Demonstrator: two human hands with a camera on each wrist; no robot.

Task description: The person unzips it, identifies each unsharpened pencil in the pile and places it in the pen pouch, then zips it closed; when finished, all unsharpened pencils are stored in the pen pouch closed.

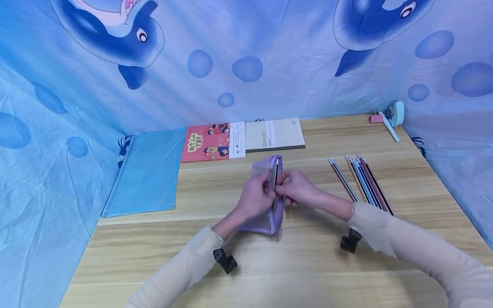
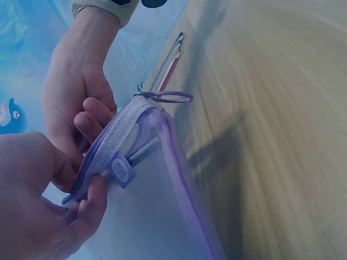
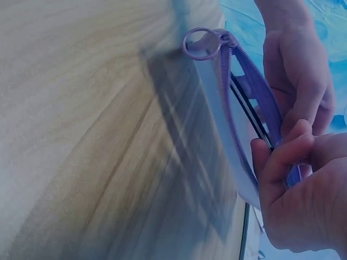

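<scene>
A purple-edged, see-through zip pencil case (image 1: pixel 256 222) stands on the table with its zip undone. My left hand (image 1: pixel 256 194) grips the near-side rim, its fingers beside a small white-and-purple tag (image 2: pixel 122 170). From the other side my right hand (image 1: pixel 298 187) pinches at the opening with thumb and forefinger, its other fingers curled outside the case. A dark pencil (image 3: pixel 249 108) lies lengthwise in the opening and runs in under the right fingertips; I cannot tell whether they pinch it along with the rim. A ring pull (image 3: pixel 201 44) hangs at one zip end.
Several pencils (image 1: pixel 367 182) lie at the right. Behind the case are a red book (image 1: pixel 206 143) and a grey-white notebook (image 1: pixel 283 134). A blue mesh folder (image 1: pixel 146 173) lies at the left. A pink clip (image 1: pixel 376 118) and a pale blue stick (image 1: pixel 390 128) sit at the back right.
</scene>
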